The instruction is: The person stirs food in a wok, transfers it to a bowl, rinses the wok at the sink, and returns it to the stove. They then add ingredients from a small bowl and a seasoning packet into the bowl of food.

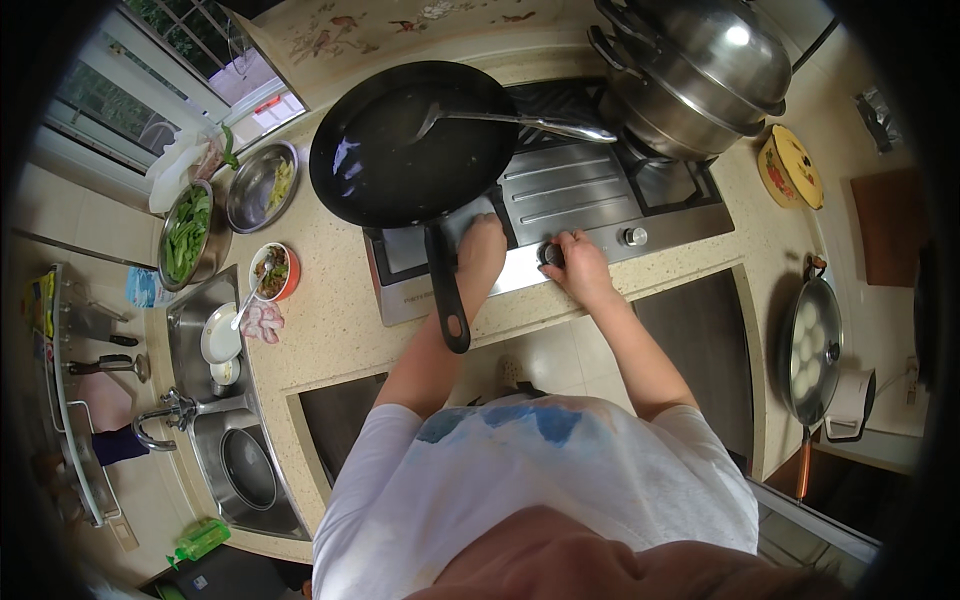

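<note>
A black frying pan [412,150] sits on the left side of the gas stove [570,184], its handle pointing towards me. A metal spatula [525,120] lies across the pan, its handle end over the burner area. My left hand [482,247] is low beside the pan, to the right of its handle; its fingers reach the stove top by the pan's edge, and whether they hold anything is hidden. The fingers of my right hand [583,268] grip a stove control knob [551,255] on the front panel. A second knob [634,237] is to its right.
A stacked steel steamer [675,90] stands on the right burner. Left are a bowl of green vegetables [187,232], a steel bowl [262,187], a red-and-white bowl [274,271] with a spoon, and the sink [247,420]. A lidded pan [814,352] and yellow pot [790,166] stand right.
</note>
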